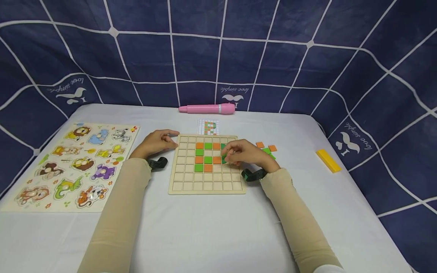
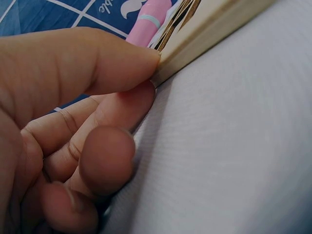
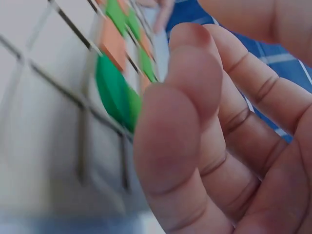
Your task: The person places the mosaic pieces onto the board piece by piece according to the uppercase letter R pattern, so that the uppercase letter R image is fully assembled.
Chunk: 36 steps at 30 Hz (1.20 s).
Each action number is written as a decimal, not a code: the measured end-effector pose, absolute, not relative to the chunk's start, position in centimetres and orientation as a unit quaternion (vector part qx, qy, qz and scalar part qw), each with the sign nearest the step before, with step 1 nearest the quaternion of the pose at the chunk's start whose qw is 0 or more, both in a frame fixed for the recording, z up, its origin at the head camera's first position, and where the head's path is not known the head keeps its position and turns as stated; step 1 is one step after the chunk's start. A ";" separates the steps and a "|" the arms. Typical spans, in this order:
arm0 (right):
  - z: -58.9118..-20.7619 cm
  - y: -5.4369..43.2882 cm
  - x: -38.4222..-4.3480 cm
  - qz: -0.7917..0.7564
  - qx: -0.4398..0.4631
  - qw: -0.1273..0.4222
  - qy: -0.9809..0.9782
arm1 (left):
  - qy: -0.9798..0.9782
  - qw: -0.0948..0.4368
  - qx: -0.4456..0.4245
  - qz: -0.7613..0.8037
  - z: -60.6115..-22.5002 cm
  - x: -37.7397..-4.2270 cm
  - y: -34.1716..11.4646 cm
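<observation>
Two hands rest at the wooden grid board [image 1: 205,182]. Her left hand [image 1: 155,143] grips the board's left edge with curled fingers. Under the right hand [image 1: 244,153], fingertips pinch a green tile [image 3: 117,97] over the grid.

I note a pale matt wooden grid board [image 1: 206,187] with smooth orange and green square tiles [image 1: 208,152], on finely ribbed matt white cloth [image 1: 211,231]; glossy pink plastic pen [image 1: 207,109] behind.
</observation>
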State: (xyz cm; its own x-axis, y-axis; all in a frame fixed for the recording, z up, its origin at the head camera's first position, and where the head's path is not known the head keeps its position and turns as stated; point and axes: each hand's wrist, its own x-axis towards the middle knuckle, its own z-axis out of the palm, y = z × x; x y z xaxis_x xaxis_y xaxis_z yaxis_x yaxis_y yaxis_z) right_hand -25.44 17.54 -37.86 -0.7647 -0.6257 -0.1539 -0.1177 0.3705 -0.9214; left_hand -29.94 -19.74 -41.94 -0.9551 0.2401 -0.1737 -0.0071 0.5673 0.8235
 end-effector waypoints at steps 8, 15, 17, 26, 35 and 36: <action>-37.3 22.7 -26.4 -0.548 -0.163 0.198 0.796 | 0.875 0.132 0.068 0.460 -42.0 -29.9 -19.8; -37.6 27.5 -26.5 -0.598 -0.108 0.153 0.779 | 0.877 0.132 0.069 0.457 -42.0 -29.8 -19.8; -37.6 28.7 -26.3 -0.609 -0.098 0.142 0.774 | 0.876 0.132 0.069 0.458 -42.0 -29.8 -19.8; -38.2 32.9 -25.6 -0.670 -0.036 0.121 0.732 | 0.875 0.134 0.068 0.461 -42.0 -29.9 -19.9; -39.0 34.2 -25.4 -0.688 -0.003 0.128 0.714 | 0.874 0.133 0.066 0.463 -42.1 -29.9 -19.8; -39.2 34.3 -25.4 -0.690 -0.004 0.128 0.712 | 0.874 0.133 0.065 0.463 -42.1 -29.9 -19.8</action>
State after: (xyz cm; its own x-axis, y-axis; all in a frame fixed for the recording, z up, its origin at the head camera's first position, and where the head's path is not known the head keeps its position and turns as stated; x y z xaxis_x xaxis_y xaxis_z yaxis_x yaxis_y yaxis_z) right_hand -25.43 34.28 -39.18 -0.9671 -0.1827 -0.1770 0.1713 0.0468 -0.9841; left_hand -29.86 -19.82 -42.06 -0.9563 0.2373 -0.1711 -0.0085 0.5621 0.8270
